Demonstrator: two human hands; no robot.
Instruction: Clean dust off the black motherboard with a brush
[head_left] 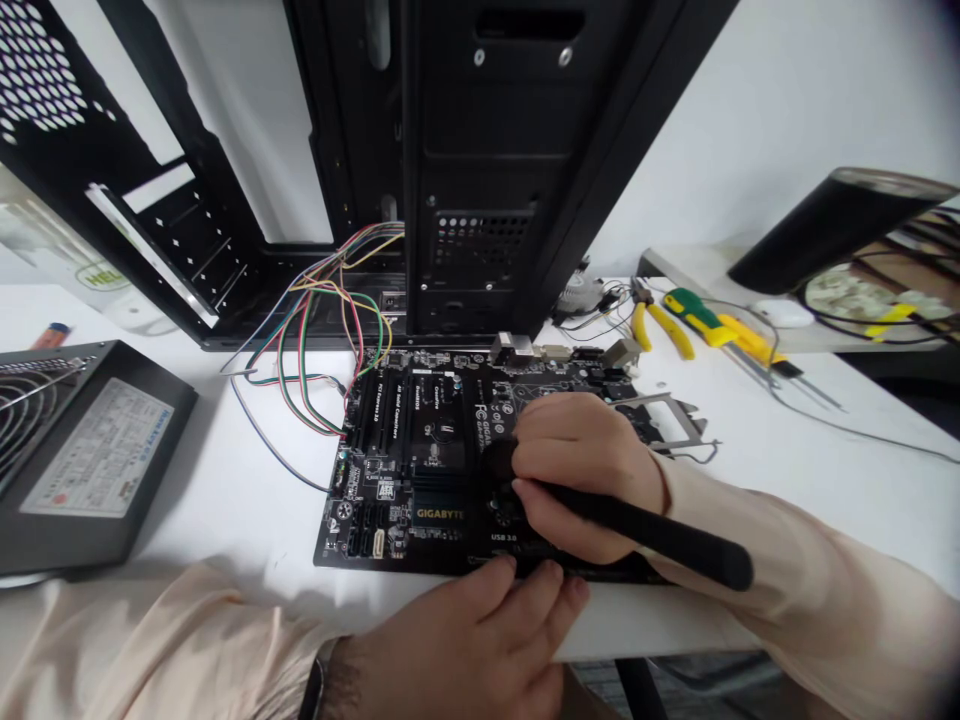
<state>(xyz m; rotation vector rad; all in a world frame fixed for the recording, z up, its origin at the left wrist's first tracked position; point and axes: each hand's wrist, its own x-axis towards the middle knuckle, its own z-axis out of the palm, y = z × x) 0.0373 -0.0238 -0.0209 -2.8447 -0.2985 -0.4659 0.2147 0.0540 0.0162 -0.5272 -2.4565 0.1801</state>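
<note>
A black GIGABYTE motherboard (442, 512) lies flat on the white table. My right hand (577, 470) is closed around a black-handled brush (660, 535), its dark head down against the middle of the board and partly hidden by my fingers. At the board's front edge, my left hand (480, 635) is closed with its fingertips on the rim, holding it. Thin coloured wires (300, 340) run from the computer case (480, 180) to the board's left side. A grey metal bracket (671, 420) sticks out at the board's right.
The open black case stands close behind the board. On the left is a power supply (97, 460) with a label and fan grille. Yellow-handled pliers (664, 325), a green-and-yellow screwdriver (697, 318) and another yellow-handled tool (754, 340) lie at the right, near a black cylinder (825, 225) and cables.
</note>
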